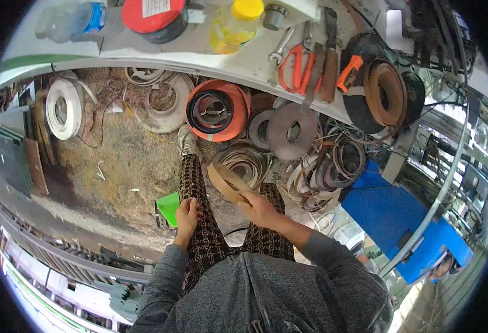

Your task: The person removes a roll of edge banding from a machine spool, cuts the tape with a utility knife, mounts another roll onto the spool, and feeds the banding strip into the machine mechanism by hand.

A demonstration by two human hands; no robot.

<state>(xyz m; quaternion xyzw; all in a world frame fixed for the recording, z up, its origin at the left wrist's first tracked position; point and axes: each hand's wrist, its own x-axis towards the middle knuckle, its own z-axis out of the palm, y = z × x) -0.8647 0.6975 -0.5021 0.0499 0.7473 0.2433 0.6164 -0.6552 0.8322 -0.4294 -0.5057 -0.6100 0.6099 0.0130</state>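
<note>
My right hand [260,211] grips a tan roll of edge banding [226,182] by its near end, above the floor in front of my right knee. My left hand [187,217] is by my left knee with its fingers curled closed. Whatever it may hold is hidden. Just beside it is a bright green plastic piece [168,207]. Beyond the tan roll lies a loose brownish coil of banding [243,162] on the floor, with an orange bucket [237,105] farther off. A black ring-shaped roll sits in the bucket's mouth.
Grey rolls [281,132] and a white roll [59,109] lie under the bench [210,62]. On the bench stand a red-lidded tub [154,15], a yellow-capped jar [237,29], orange-handled scissors [294,69] and a brown roll [376,94]. A blue panel [382,205] is at right.
</note>
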